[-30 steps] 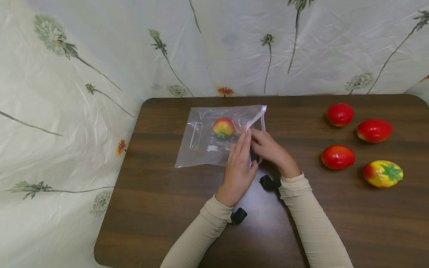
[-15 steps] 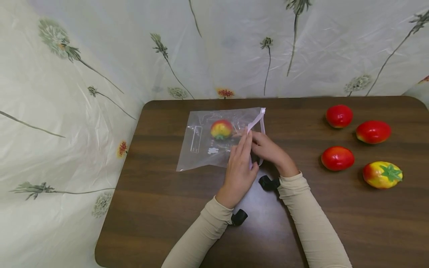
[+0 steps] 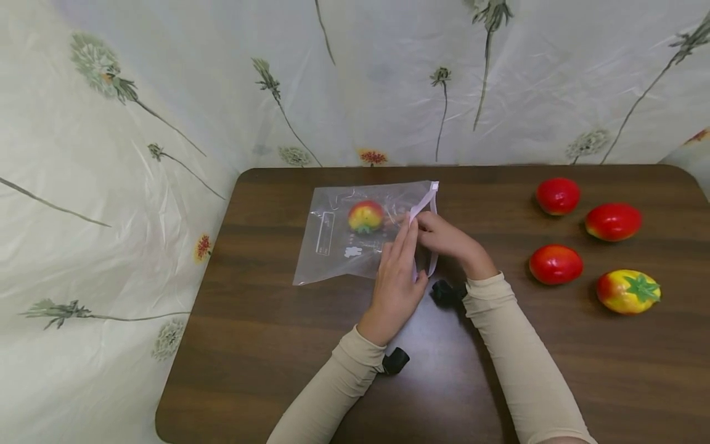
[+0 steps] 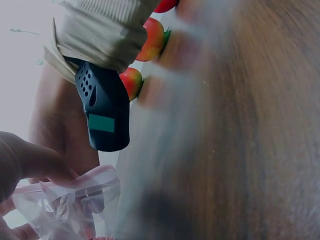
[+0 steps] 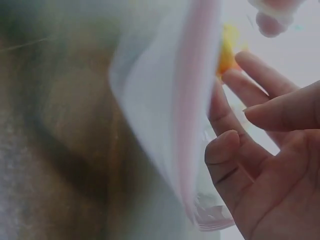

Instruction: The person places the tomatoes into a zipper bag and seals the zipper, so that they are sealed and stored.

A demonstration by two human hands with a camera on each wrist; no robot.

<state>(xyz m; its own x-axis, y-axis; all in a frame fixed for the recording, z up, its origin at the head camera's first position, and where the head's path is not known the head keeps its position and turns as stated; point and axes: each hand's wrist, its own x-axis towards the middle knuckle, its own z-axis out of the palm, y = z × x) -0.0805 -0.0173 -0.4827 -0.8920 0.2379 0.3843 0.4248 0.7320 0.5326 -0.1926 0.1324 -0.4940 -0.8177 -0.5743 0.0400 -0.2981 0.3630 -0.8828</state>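
A transparent zip bag (image 3: 327, 262) with a pale pink strip (image 3: 426, 198) lies on the brown table, its mouth facing right. Inside rests one glossy red-and-yellow toy fruit (image 3: 365, 216) with a green leafy top. My left hand (image 3: 391, 280) pinches the bag at its mouth, fingers along the top film and thumb at the strip (image 4: 95, 175). The right hand (image 3: 448, 239) reaches into the mouth, fingertips partly behind the film. In the right wrist view, the right hand's fingers (image 5: 242, 90) are loosely bent, with nothing between them, and yellow fruit shows beyond.
To the right lie a round red fruit (image 3: 558, 196), an oval red one (image 3: 613, 222), another red one (image 3: 556, 264) and a yellow-red one with green leaves (image 3: 629, 291). A flower-printed sheet (image 3: 355, 80) hangs behind the table (image 3: 266, 333). Both wrists carry black devices (image 3: 396, 361).
The fruit in the bag has shifted slightly left. My right hand has drawn back a little toward the mouth. The left hand stays at the bag's edge.
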